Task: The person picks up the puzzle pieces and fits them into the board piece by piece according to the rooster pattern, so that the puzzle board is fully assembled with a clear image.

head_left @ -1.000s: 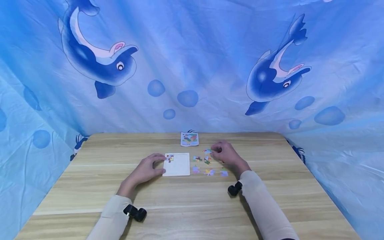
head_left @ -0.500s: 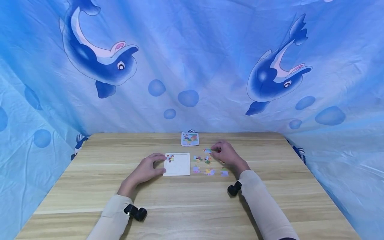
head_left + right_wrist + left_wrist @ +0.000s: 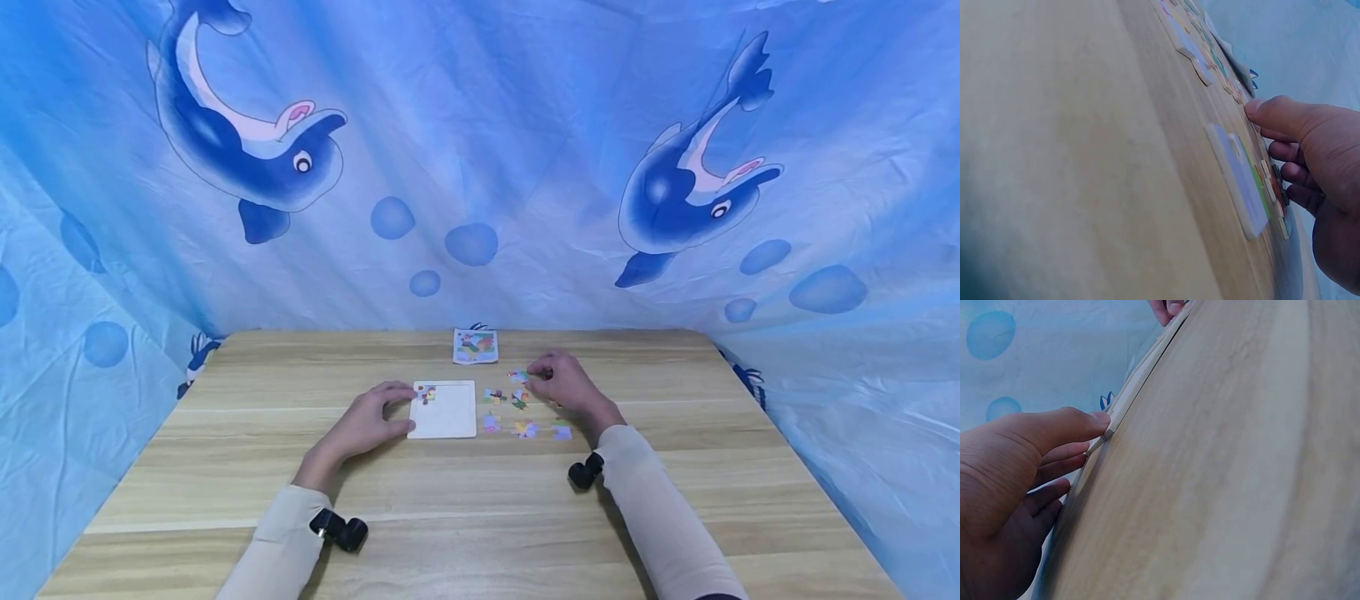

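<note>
The white puzzle board (image 3: 444,417) lies flat on the table, with a small colourful puzzle piece (image 3: 426,395) in its upper left corner. My left hand (image 3: 367,423) holds the board along its left side, fingers at the upper corner and thumb at the lower one. In the left wrist view, the thumb (image 3: 1088,425) presses on the board's edge. Right of the board, my right hand (image 3: 562,382) pinches the right end of a light-blue puzzle piece (image 3: 517,377) between thumb and index finger. The other fingers of that hand are curled, and parts of the pieces beneath it are hidden.
Several loose puzzle pieces (image 3: 525,430) lie in rough rows between the board and my right forearm. A picture card (image 3: 476,347) lies at the table's back edge. Behind the table (image 3: 450,517) hangs a blue curtain (image 3: 480,150) printed with dolphins.
</note>
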Available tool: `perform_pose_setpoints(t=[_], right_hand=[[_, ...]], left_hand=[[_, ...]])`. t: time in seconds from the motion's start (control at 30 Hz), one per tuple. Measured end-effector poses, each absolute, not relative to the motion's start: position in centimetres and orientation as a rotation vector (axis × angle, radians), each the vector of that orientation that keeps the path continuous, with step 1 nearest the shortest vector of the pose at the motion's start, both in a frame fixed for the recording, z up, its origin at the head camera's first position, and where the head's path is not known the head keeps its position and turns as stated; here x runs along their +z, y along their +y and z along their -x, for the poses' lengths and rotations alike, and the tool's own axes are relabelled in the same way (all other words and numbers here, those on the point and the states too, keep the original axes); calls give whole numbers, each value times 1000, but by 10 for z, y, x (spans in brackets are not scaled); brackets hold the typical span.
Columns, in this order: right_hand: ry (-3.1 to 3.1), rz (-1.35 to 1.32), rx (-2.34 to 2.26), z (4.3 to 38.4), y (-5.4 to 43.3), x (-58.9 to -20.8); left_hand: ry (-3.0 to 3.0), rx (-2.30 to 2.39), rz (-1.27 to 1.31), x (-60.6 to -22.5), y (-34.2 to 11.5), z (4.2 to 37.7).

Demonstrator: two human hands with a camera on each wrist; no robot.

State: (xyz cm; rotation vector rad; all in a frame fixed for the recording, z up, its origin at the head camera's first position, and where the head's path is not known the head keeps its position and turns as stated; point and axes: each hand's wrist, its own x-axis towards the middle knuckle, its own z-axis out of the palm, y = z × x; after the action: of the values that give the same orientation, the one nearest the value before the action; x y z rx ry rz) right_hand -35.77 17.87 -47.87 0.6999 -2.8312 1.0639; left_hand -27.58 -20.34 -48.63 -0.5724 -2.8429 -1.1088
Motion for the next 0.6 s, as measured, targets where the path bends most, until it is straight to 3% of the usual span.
perform_pose_setpoints(t=[0.6], right_hand=[[-2815, -666, 1078, 358, 177, -481]], left_hand=[[-2835, -1117, 570, -485, -205, 274]])
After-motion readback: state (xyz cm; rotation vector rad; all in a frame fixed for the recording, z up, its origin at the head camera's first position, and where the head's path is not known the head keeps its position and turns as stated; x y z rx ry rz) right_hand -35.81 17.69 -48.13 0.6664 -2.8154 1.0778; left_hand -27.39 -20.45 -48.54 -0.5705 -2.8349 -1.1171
